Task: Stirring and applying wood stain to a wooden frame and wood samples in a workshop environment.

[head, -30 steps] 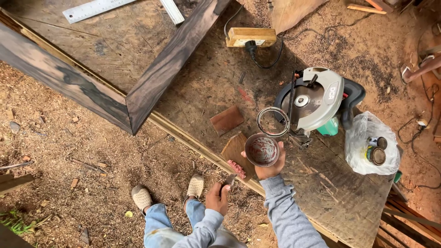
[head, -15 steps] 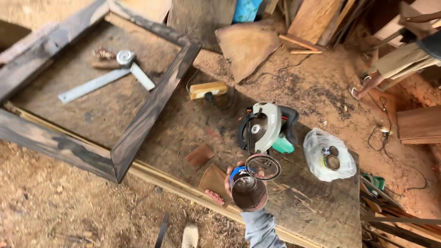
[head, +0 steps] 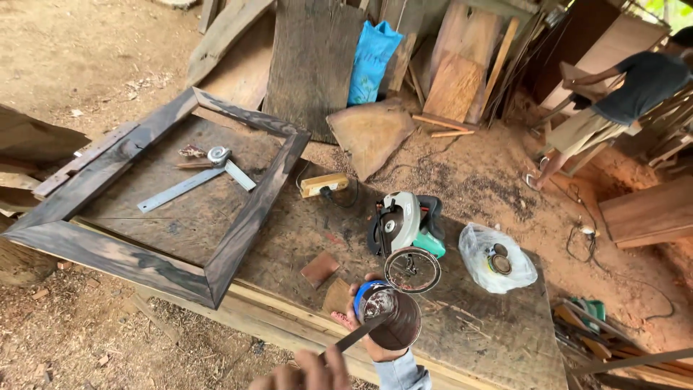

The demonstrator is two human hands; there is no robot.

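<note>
My right hand (head: 364, 334) is shut on an open tin can (head: 392, 320) with a blue label and dark contents, held over the near edge of the plywood worktable (head: 498, 332). At the bottom edge, my left hand (head: 307, 374) grips a thin dark stick (head: 361, 332) whose tip is inside the can. The can's round lid (head: 412, 269) lies on the table just beyond it, beside a circular saw (head: 404, 221).
A dark wooden frame (head: 249, 217) lies at left with a metal square (head: 189, 185) and a tape measure (head: 218, 154) inside it. A power strip (head: 323, 185), small wood blocks (head: 319, 269) and a plastic bag (head: 497, 258) are on the table. Another person (head: 621, 101) works at upper right; planks (head: 455, 72) lean behind.
The view has tilted up and away from my feet toward the workshop. The can has stayed in my right hand, and my left hand has brought a stick into it.
</note>
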